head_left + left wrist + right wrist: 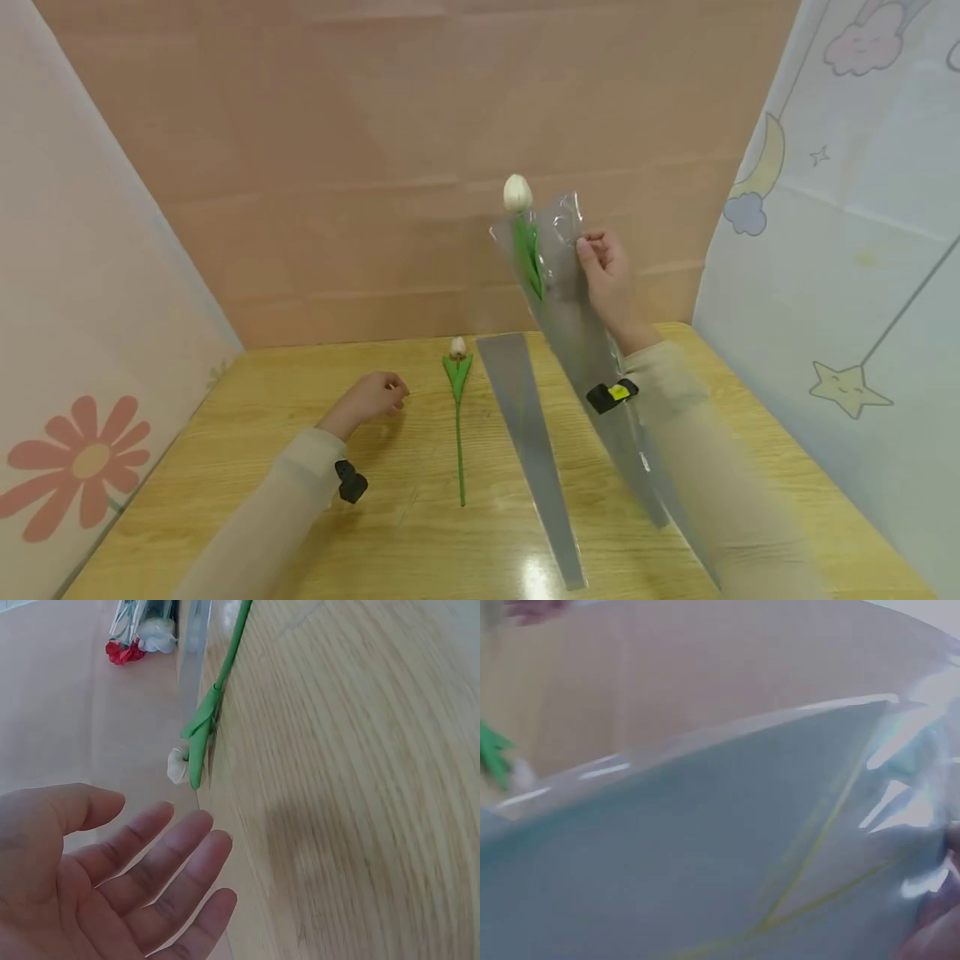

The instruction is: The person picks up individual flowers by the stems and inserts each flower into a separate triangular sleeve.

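My right hand (609, 275) pinches the upper right edge of a transparent grey flower sleeve (581, 333), raised at a slant over the table. A white tulip (517, 193) with green leaves stands inside it, its bloom above the sleeve's mouth. In the right wrist view the sleeve (667, 847), with thin yellow lines, fills most of the frame. My left hand (372, 394) is held over the table, fingers loosely bent, holding nothing. Right of it lies a second white tulip (459, 408), bloom away from me. Another sleeve (525, 442) lies flat beside that tulip.
The wooden table (300, 467) ends at a peach backdrop (337, 167). Printed cloth panels stand at left (90, 250) and right (840, 250). In the left wrist view, red flowers (124, 652) and pale flowers (156, 635) show beyond the table edge.
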Motion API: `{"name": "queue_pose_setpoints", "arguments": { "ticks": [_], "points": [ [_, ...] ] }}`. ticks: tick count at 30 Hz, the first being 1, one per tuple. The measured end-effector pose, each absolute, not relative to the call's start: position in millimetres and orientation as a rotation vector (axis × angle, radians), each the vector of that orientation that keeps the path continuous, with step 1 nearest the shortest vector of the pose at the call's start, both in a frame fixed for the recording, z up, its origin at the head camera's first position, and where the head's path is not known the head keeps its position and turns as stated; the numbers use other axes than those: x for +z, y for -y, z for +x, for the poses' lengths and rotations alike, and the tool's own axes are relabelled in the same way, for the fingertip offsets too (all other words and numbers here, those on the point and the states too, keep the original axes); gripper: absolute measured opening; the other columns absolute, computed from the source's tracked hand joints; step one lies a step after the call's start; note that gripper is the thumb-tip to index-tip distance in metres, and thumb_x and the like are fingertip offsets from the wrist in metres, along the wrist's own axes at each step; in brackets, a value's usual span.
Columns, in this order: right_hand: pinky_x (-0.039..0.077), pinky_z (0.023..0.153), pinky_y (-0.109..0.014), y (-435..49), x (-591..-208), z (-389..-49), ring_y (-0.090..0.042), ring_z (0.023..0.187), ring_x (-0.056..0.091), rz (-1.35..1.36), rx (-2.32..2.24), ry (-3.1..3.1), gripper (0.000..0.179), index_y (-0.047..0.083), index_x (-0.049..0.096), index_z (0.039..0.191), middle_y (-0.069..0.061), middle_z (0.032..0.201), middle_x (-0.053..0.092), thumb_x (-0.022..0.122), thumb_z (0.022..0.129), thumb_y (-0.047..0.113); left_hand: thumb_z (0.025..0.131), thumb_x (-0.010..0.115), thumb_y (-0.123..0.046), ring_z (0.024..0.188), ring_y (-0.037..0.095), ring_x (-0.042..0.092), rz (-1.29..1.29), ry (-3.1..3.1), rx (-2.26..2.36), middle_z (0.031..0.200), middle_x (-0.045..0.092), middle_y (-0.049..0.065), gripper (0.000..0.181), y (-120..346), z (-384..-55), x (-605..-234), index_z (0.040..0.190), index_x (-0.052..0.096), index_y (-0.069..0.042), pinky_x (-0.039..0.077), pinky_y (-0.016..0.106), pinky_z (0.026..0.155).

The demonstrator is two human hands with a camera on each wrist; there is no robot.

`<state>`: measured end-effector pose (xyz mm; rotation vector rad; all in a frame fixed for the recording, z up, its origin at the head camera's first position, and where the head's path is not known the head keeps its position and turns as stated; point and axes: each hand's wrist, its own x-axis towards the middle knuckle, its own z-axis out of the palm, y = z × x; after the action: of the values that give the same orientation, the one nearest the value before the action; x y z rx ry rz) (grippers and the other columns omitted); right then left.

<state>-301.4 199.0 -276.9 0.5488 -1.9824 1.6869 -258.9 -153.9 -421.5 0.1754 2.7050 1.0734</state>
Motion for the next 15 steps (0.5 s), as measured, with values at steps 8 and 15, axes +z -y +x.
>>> {"name": "queue_pose_setpoints", "arguments": {
  "ticks": [8, 15],
  "points": [
    [0.045, 0.068, -0.021, -262, -222, -318, 0.0, 0.077, 0.054, 0.428, 1.53, 2.307, 0.009, 0.016, 0.051, 0.099, 0.015, 0.085, 0.054, 0.046, 0.103, 0.021, 0.102, 0.049, -0.021, 0.091, 0.031, 0.067, 0.167, -2.685, 1.126, 0.1, 0.068, 0.019, 0.032, 153, -259, -424, 0.119, 0.061, 0.004, 0.054, 0.045, 0.084],
    [0.041, 0.065, -0.022, -302, -283, -353, -0.01, 0.079, 0.045, 0.301, 1.231, 2.802, 0.03, -0.002, 0.044, 0.106, -0.005, 0.093, 0.045, 0.036, 0.104, 0.026, 0.102, 0.048, -0.02, 0.089, 0.028, 0.067, 0.119, -2.695, 1.122, 0.099, 0.069, 0.017, 0.03, 153, -256, -427, 0.118, 0.061, 0.002, 0.055, 0.043, 0.081]
  ]
}}
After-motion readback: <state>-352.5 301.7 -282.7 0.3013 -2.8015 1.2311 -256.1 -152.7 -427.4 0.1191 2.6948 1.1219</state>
